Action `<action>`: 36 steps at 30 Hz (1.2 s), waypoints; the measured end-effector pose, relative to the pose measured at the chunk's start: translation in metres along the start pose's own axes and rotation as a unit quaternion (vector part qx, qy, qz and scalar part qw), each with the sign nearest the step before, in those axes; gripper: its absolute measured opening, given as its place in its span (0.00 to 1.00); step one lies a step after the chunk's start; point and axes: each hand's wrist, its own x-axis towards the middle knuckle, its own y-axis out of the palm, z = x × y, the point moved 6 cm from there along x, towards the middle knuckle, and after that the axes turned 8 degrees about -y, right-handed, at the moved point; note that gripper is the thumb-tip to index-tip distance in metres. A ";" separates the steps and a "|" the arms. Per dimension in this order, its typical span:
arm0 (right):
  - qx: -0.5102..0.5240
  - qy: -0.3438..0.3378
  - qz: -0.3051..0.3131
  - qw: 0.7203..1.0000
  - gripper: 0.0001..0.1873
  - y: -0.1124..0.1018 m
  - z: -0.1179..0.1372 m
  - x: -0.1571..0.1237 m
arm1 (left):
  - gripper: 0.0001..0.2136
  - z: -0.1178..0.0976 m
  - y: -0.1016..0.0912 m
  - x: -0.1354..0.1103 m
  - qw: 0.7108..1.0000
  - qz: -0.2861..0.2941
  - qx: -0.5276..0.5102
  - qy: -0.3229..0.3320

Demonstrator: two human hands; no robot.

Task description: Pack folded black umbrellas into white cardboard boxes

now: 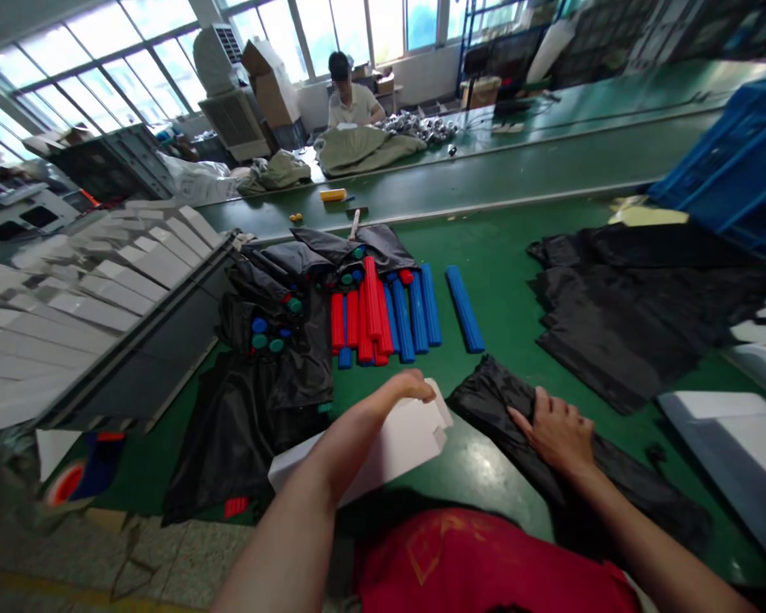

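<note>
My left hand (414,387) curls over the top edge of a white folded cardboard piece (383,447), holding it above the green bench. My right hand (555,430) lies flat with its fingers apart on a folded black fabric bag (504,409). Beyond my hands, red and blue ribbed foam rolls (383,315) lie side by side, some piled on others. One blue roll (465,308) lies apart to the right. A heap of black fabric (274,400) with blue and green round caps (260,340) on it lies to the left of the rolls.
A tall stack of white cardboard sheets (82,298) rises at the left. Black fabric sheets (638,306) and a blue plastic crate (734,170) occupy the right. Farther along the green bench, a co-worker (351,98) sits behind olive cloth bundles (363,149) and silver parts.
</note>
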 end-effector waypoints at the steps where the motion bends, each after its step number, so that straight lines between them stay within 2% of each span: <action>1: -0.004 0.012 -0.002 1.000 0.35 -0.001 -0.004 -0.001 | 0.15 -0.002 0.004 0.005 1.000 -0.009 0.002 -0.006; 4: -0.006 0.031 -0.006 0.999 0.36 -0.004 -0.010 -0.002 | 0.28 -0.001 0.006 0.006 0.997 -0.082 0.002 -0.012; 6: -0.005 0.034 -0.006 0.999 0.36 -0.004 -0.011 -0.001 | 0.31 0.007 0.010 -0.007 0.991 -0.135 0.009 -0.001; 9: -0.008 0.035 -0.008 0.999 0.36 -0.004 -0.010 0.000 | 0.32 0.015 0.032 -0.040 0.971 -0.214 0.047 0.094; 12: -0.007 0.039 -0.008 0.999 0.36 -0.003 -0.010 0.000 | 0.34 0.010 0.068 -0.063 0.938 -0.257 0.101 0.210; 14: -0.001 0.042 -0.006 0.999 0.36 -0.002 -0.011 0.001 | 0.29 0.005 0.088 -0.062 0.930 -0.261 0.130 0.225; 17: 0.010 0.041 0.001 0.999 0.36 0.000 -0.012 0.003 | 0.21 -0.002 0.102 -0.051 0.924 -0.259 0.171 0.223; 20: 0.026 0.047 0.010 0.999 0.36 0.001 -0.014 0.005 | 0.20 -0.004 0.107 -0.049 0.913 -0.245 0.202 0.255; 25: 0.027 0.048 0.013 0.998 0.35 0.003 -0.015 0.006 | 0.20 -0.004 0.118 -0.060 0.902 -0.237 0.210 0.293; 31: 0.022 0.012 0.010 1.000 0.34 0.005 -0.012 -0.001 | 0.21 -0.011 0.128 -0.062 0.896 -0.221 0.212 0.323; 36: 0.019 -0.017 0.014 1.000 0.33 0.008 -0.018 -0.011 | 0.18 -0.011 0.132 -0.070 0.878 -0.219 0.223 0.362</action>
